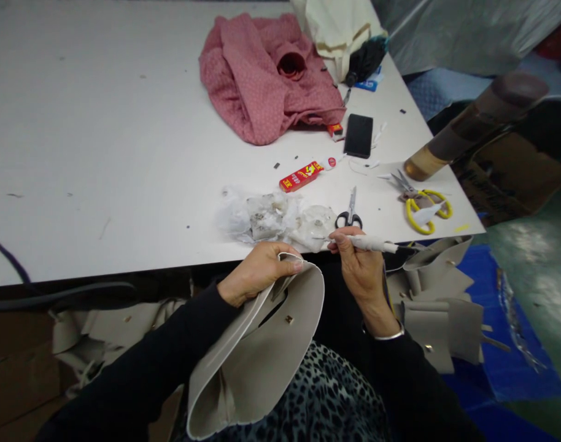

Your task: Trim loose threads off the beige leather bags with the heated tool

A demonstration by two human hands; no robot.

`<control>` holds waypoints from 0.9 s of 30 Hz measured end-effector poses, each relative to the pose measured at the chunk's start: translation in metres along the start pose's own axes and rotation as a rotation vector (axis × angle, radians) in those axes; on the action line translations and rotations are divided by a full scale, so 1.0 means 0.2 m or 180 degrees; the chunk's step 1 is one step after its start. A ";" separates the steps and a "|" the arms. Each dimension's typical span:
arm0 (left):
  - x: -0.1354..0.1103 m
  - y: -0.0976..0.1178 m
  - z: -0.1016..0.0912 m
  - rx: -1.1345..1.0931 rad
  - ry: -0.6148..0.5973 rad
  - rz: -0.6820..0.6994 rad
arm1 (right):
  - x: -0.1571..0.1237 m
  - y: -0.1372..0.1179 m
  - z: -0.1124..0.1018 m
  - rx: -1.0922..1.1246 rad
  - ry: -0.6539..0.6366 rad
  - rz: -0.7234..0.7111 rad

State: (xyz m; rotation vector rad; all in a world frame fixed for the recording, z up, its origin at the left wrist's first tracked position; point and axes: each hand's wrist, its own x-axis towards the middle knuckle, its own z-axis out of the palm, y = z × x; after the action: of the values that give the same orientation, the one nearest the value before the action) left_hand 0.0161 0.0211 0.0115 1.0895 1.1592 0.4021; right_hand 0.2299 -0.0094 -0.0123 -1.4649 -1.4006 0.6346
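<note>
My left hand (259,270) pinches the upper edge of a beige leather-like bag piece (266,368), which hangs open over my lap. A small gold-coloured stud (289,319) and a dark slot show on its inner face. In my right hand (362,270) is a thin pointed tool (376,244) with a white-wrapped handle, held level; a thin cord seems to trail from its rear end. The tip points left, over a crumpled clear plastic wrapping (271,215) at the table's front edge. Just beyond that hand lie small black-handled scissors (349,215).
On the white table (100,135) are a red glue box (301,177), a black phone (358,135), yellow-handled scissors (428,209), a tall bottle (474,123) and a pink garment (262,80). More beige bag pieces (446,325) lie low at right, others (119,331) at left.
</note>
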 end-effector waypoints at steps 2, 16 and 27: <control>0.01 0.00 0.00 0.0096 -0.0070 0.0043 | 0.01 0.00 0.00 -0.0080 -0.0089 -0.0083; 0.04 0.01 0.00 0.0266 -0.0161 0.0130 | -0.10 -0.06 0.04 0.0972 -0.0018 0.0386; 0.02 0.00 0.01 0.0272 -0.0083 0.0121 | -0.09 -0.03 0.04 0.0750 -0.0462 0.0407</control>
State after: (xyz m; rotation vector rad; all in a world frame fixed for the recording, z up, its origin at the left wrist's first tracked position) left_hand 0.0192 0.0234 0.0104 1.1892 1.1425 0.3696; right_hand 0.2168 -0.0241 -0.0152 -1.3482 -1.2984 0.9699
